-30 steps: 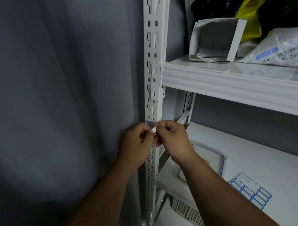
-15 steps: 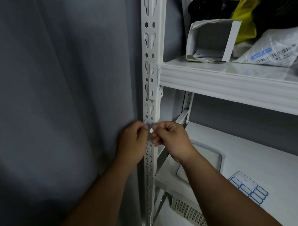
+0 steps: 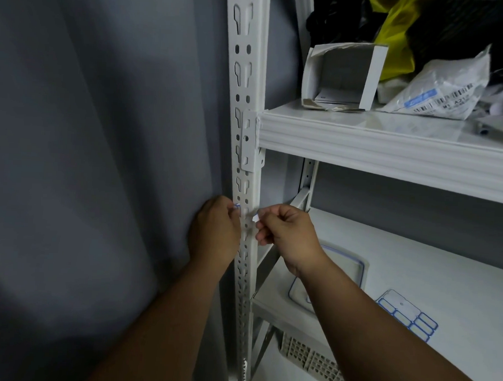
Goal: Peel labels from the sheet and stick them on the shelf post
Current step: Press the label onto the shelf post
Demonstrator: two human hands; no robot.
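Observation:
The white perforated shelf post (image 3: 245,83) runs top to bottom through the middle of the view. A small white label with a blue border (image 3: 238,207) lies across the post at hand height. My left hand (image 3: 214,232) pinches its left end against the post's left side. My right hand (image 3: 286,232) pinches the white right end (image 3: 255,218) just off the post's right edge. The label sheet (image 3: 406,313), with several blue-bordered labels, lies on the lower shelf to the right, apart from both hands.
A grey curtain (image 3: 87,168) hangs left of the post. The upper shelf (image 3: 390,144) holds a torn open white box (image 3: 341,76), a white plastic parcel bag (image 3: 439,89) and a yellow bag. A blue-rimmed lid (image 3: 345,269) lies on the lower shelf; a perforated basket (image 3: 309,357) sits below.
My hands have drawn apart sideways, the left to the post's left side and the right to its right, stretching the label across the post.

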